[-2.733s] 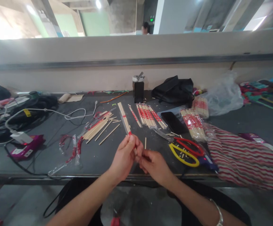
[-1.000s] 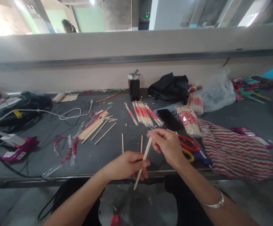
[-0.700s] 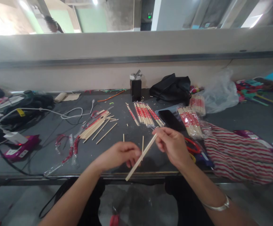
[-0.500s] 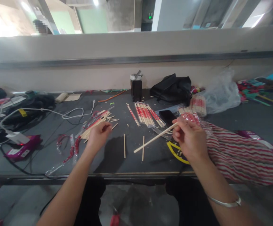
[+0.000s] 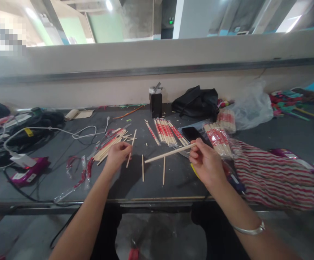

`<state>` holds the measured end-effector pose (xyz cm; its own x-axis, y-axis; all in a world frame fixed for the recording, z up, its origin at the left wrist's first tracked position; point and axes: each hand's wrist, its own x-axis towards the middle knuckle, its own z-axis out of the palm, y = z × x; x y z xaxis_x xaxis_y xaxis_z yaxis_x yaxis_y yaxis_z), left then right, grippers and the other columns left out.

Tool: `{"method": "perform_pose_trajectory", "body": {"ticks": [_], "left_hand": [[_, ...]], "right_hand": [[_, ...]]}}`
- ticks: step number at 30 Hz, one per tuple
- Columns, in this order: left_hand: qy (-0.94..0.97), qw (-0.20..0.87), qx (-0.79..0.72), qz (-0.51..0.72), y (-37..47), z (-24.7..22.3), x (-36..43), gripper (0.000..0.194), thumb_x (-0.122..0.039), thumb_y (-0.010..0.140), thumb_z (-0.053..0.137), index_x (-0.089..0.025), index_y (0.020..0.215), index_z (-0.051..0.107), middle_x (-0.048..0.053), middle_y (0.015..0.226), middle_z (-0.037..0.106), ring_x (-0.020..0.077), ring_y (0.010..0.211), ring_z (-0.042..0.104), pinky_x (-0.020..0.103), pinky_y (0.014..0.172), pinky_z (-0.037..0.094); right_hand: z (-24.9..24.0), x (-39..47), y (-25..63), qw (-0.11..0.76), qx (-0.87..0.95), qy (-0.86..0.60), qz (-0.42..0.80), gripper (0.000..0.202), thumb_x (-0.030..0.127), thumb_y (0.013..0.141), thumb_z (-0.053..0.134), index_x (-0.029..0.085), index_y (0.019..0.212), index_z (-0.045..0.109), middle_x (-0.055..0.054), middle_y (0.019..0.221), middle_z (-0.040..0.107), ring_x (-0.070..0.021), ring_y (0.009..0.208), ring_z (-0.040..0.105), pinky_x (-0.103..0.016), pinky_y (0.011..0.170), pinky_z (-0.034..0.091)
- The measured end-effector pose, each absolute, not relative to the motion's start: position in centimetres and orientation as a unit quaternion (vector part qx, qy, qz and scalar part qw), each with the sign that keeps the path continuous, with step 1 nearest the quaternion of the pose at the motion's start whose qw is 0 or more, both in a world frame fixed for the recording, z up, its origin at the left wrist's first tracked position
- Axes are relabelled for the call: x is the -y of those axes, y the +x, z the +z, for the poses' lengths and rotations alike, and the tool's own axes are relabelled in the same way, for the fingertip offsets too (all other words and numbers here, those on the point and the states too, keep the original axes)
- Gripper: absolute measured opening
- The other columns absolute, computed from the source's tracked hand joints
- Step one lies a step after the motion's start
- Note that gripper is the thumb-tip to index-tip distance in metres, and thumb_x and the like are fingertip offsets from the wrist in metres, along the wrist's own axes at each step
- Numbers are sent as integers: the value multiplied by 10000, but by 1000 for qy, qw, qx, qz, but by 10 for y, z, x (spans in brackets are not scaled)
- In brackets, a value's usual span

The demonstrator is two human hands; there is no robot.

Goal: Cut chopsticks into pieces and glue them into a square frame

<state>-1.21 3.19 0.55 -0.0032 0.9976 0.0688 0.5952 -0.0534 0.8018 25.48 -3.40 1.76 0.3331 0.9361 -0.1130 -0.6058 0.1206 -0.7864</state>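
Observation:
My left hand [image 5: 118,155] pinches a short wooden stick [image 5: 133,139] that slants up away from me. Closed on the end of a longer wooden chopstick [image 5: 170,152], my right hand [image 5: 207,162] keeps it pointing left above the table. Below the chopstick, two short sticks lie apart on the table, a left one [image 5: 143,168] and a right one [image 5: 164,171]. A loose pile of chopsticks [image 5: 106,148] is just behind my left hand. Farther back, chopsticks in red-printed wrappers [image 5: 166,132] lie in a row. The yellow-handled tool [image 5: 194,169] is mostly hidden by my right hand.
Torn plastic wrappers [image 5: 85,169] and a white cable [image 5: 64,129] occupy the left side. A dark phone [image 5: 191,133], a wrapped chopstick bundle [image 5: 218,139] and a striped cloth [image 5: 276,175] lie on the right. A bottle [image 5: 156,104] and black bag [image 5: 196,103] stand behind.
A short stick now shows in my left hand, which has shifted slightly right. My right hand has moved left with the chopstick, whose tip is higher and farther left.

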Motion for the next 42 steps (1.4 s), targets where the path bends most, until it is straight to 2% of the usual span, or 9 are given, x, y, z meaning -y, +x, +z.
{"method": "perform_pose_trajectory", "body": {"ticks": [3,6,13,20,25,30,35,39,42], "left_hand": [[446,626,-411,491,10,10,-11,139,-248,662,626,-167,721,531,-3,699,597,94,534,536,232,544,463],[333,721,-289,535,32,9,7,191,-92,641,627,-170,791,539,-31,702,581,35,463,433,146,441,355],[235,736,-231,592,54,5,25,295,-124,756,667,-165,1042,606,6,797,598,68,674,543,164,621,443],[217,700,-223,643,50,13,25,140,-220,790,683,-179,920,650,-3,893,617,60,735,564,170,687,452],[248,698,-184,646,51,21,32,170,-326,835,636,-248,986,621,-8,897,642,144,942,609,292,870,469],[289,707,-142,629,47,30,35,126,-292,902,538,-223,990,598,-39,696,530,83,650,547,268,736,494],[243,712,-158,640,29,35,20,116,-201,927,478,-157,906,583,-52,636,421,39,515,419,167,533,430],[246,723,-198,614,26,32,17,105,-197,922,482,-158,923,580,-53,643,414,40,511,410,191,566,473],[266,740,-215,579,32,30,23,100,-201,919,489,-166,942,580,-54,649,427,39,516,411,235,633,516]], "right_hand": [[15,33,249,722,180,-378,550,231,310,648,802,151,751,669,43,626,560,-36,487,498,-111,345,350],[12,34,239,716,174,-375,563,232,296,634,811,155,760,677,16,680,628,-57,542,558,-111,355,371],[0,44,207,677,167,-397,597,282,320,620,818,150,807,693,-23,727,692,-95,585,615,-126,377,410],[-8,56,189,639,190,-410,622,292,387,678,778,142,771,651,-8,660,665,-83,506,556,-147,336,393],[-11,73,168,585,190,-437,656,373,492,706,727,133,768,643,11,590,616,-74,439,509,-149,291,349],[-13,83,159,535,212,-427,697,418,555,730,674,141,765,625,21,573,595,-67,415,491,-150,294,354],[-9,80,168,440,411,-421,678,414,544,747,643,144,853,645,-8,624,637,-100,442,555,-177,321,392],[-5,77,178,430,541,-470,549,343,397,708,717,186,972,653,1,709,655,-102,535,593,-177,408,433],[-4,77,179,401,578,-488,517,235,366,741,681,193,899,656,11,684,650,-95,526,588,-174,423,432]]}}
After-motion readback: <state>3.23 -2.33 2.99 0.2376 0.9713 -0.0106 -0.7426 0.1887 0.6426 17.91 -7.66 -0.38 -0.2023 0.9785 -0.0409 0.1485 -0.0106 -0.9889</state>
